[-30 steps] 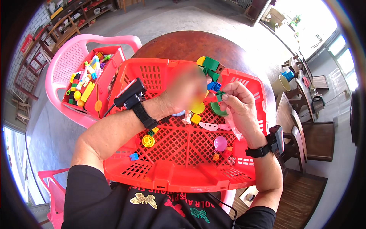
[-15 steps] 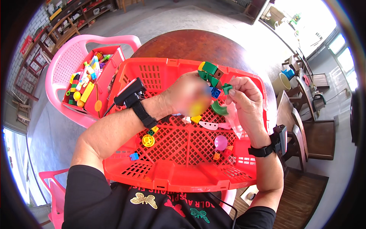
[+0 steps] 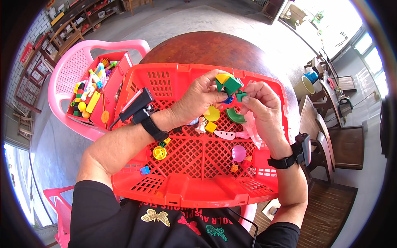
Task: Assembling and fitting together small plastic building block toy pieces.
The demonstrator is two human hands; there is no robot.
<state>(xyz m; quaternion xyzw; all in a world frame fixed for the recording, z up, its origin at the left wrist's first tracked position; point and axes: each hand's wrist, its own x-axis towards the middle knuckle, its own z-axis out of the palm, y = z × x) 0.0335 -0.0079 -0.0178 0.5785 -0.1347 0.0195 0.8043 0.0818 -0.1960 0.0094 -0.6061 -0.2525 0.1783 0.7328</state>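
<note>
Over a red plastic basket [image 3: 190,197], my left hand [image 3: 198,96] grips a cluster of joined toy blocks [image 3: 230,85], mostly green with a yellow piece at its left end. My right hand [image 3: 264,105] pinches a small green block [image 3: 240,96] between thumb and fingers, close beside the cluster. Whether the two touch is hard to tell. Below the hands in the basket lie a green curved piece [image 3: 235,116], a yellow block [image 3: 211,127], a small white figure [image 3: 201,125] and a toy knife [image 3: 225,135] with a pink handle.
Nearer in the basket are a yellow wheel-like piece [image 3: 159,153], a blue block [image 3: 144,170] and a pink round piece [image 3: 238,153]. On a pink chair [image 3: 62,78] to the left stands a red box [image 3: 108,108] of toys. Behind the basket is a round brown table [image 3: 198,47].
The block cluster has turned and tilted in my left hand, its yellow end now facing up-left. My right hand has stayed close to it with the small green block.
</note>
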